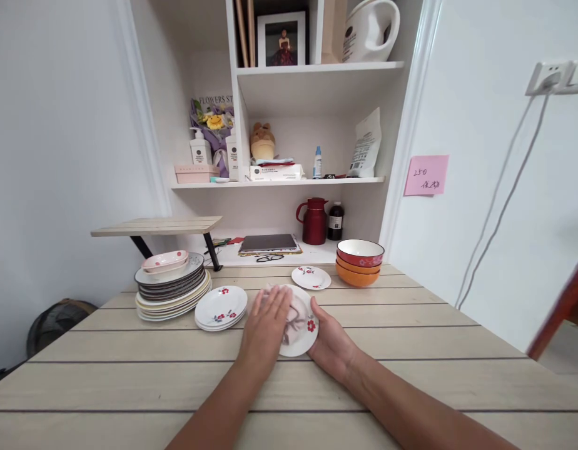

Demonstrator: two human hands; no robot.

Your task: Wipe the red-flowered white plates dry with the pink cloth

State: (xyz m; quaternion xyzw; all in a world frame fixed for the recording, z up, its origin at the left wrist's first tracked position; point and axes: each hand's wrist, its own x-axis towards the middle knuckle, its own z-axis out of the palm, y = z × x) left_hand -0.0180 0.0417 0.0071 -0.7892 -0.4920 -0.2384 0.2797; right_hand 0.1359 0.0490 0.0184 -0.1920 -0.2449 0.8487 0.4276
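Observation:
A small white plate with red flowers [302, 332] lies on the wooden table [411, 350] in front of me. My left hand [265, 328] rests flat on top of it, fingers stretched out, with what looks like a pale cloth [293, 322] under them. My right hand [333, 344] holds the plate's right rim, thumb on the edge. A short stack of matching flowered plates [221, 307] sits just to the left. One more small flowered plate [311, 277] lies behind.
A tall stack of larger plates [172, 287] topped by a pink dish stands at the left. Stacked red and orange bowls [359, 262] sit at the back right. Shelves behind hold a red jug [313, 221], bottles and boxes. A raised wooden shelf [157, 226] overhangs the left.

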